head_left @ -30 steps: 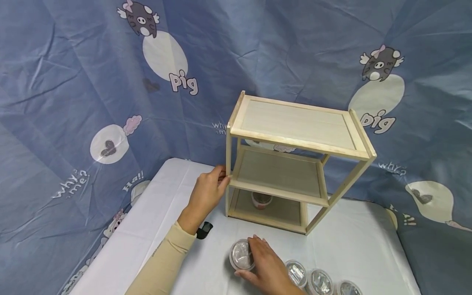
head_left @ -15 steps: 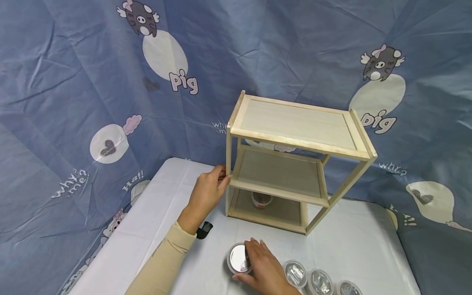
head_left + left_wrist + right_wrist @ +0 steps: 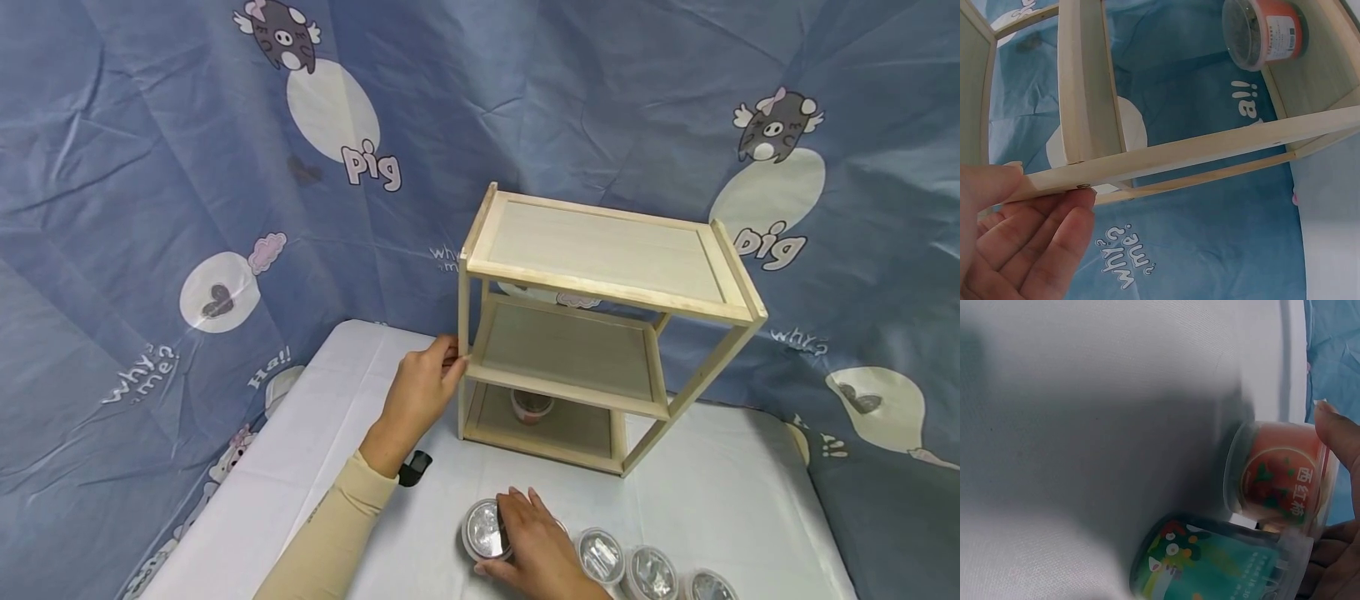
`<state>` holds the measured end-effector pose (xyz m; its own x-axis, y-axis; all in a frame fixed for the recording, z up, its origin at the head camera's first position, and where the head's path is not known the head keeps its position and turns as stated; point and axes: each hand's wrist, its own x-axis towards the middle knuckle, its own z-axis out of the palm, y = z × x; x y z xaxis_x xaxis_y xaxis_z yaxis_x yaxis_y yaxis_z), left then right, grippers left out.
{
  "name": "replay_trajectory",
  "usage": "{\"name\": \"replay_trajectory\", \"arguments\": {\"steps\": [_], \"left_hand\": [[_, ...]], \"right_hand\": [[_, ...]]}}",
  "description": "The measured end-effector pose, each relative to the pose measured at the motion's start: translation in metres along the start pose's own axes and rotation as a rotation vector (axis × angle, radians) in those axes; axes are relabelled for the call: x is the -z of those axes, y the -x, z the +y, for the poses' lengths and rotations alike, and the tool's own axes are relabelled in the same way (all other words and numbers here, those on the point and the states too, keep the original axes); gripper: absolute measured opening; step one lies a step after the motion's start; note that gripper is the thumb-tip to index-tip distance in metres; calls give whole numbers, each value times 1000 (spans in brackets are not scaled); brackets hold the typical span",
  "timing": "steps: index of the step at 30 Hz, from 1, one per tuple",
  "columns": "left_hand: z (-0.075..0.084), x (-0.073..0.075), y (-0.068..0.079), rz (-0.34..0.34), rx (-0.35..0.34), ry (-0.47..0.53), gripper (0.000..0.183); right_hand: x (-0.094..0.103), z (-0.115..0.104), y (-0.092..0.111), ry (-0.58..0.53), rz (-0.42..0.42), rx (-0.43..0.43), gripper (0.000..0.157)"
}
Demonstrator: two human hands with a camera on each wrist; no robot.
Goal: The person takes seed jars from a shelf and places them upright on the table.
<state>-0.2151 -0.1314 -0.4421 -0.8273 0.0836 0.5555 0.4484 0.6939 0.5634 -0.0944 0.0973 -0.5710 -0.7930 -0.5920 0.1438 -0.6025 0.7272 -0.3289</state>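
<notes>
My left hand [image 3: 422,383] grips the left front post of a pale wooden three-tier shelf [image 3: 600,250] at the middle tier. In the left wrist view, the thumb lies on one side of the post [image 3: 1197,147] and the fingers on the other. My right hand [image 3: 536,542] holds a round clear tub [image 3: 483,529] by its lid, in front of the shelf. The right wrist view shows this tub's red tomato label [image 3: 1279,481], with the thumb at the lid's edge. Close beside it is a teal-labelled tub [image 3: 1210,562].
Several more lidded tubs [image 3: 651,573] stand in a row right of my right hand. One red-labelled tub [image 3: 531,406] sits on the shelf's bottom tier. A small black object [image 3: 415,468] lies by my left wrist. Printed blue cloth [image 3: 600,100] hangs behind the white-covered table [image 3: 742,483].
My right hand and its tub have shifted slightly left and toward me, and the lid's reflection differs. A lid edge now shows just right of that hand. My left hand has stayed put.
</notes>
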Motion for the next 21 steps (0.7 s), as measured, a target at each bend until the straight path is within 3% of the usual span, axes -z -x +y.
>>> {"name": "replay_trajectory", "arguments": {"steps": [7,21], "left_hand": [[1,0,1,11,-9,10,16],[1,0,0,5,5,14,16]], "right_hand": [[1,0,1,-3,-55,-20,87],[0,1,2,80,-29,9,88]]}}
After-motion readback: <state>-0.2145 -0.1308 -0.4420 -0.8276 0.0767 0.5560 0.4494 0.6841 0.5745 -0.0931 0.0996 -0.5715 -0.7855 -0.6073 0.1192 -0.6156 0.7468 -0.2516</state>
